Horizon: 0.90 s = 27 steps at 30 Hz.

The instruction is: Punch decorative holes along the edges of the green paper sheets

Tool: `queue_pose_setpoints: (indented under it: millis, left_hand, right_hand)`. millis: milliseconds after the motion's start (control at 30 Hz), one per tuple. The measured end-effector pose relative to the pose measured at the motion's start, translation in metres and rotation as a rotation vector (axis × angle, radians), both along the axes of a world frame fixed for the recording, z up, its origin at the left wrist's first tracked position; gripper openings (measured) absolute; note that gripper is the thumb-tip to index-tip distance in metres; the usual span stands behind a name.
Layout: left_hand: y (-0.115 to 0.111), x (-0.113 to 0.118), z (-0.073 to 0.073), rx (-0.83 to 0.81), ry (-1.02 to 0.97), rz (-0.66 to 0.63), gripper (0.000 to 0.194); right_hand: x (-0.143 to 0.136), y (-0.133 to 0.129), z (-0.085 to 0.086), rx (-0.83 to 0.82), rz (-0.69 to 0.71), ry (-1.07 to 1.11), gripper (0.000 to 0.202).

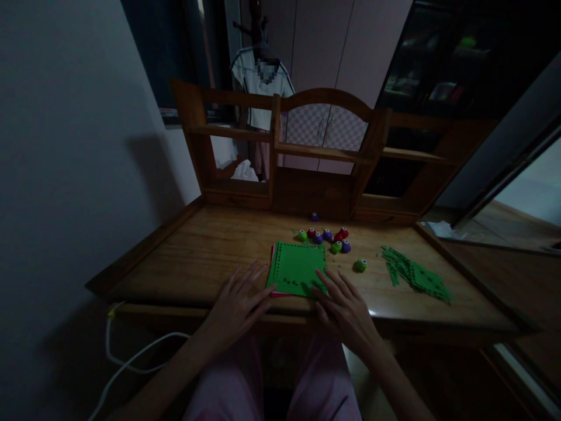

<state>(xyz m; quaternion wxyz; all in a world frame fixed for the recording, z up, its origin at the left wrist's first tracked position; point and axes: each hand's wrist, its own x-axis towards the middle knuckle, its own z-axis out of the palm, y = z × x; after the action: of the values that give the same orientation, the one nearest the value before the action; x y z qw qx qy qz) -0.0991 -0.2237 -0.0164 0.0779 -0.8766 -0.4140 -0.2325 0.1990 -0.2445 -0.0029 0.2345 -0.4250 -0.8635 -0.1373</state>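
A square green sheet (300,266) lies flat near the desk's front edge, with rows of small punched holes along its borders. A pink sheet (281,294) peeks out beneath it at the left and bottom. Dark specks or punched marks show near its lower edge. My left hand (240,301) rests at the sheet's lower left corner, fingers spread, with the thumb side by the edge. Across from it, my right hand (340,297) lies with stretched fingers over the lower right corner. Neither hand grips anything.
Several small craft punches (326,235) in green, red and purple stand behind the sheet, one green punch (360,265) apart at right. Cut green strips and punched pieces (416,275) lie farther right. A wooden shelf unit (315,155) rises at the back of the desk (188,257).
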Motion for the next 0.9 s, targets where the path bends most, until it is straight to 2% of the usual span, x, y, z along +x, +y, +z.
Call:
queue_pose_setpoints:
  millis: [333, 633, 900]
  left_hand:
    - [0.001, -0.001, 0.001, 0.033, -0.02, -0.028, 0.041]
    - [0.0, -0.008, -0.002, 0.034, 0.004, -0.008, 0.044]
    - [-0.003, -0.008, -0.007, 0.009, -0.036, -0.016, 0.042]
  right_hand:
    - [0.028, -0.004, -0.016, 0.037, -0.037, 0.068, 0.04]
    - [0.026, -0.006, -0.029, 0.03, -0.028, 0.15, 0.041]
    - [0.021, -0.009, -0.03, 0.003, -0.08, 0.245, 0.036]
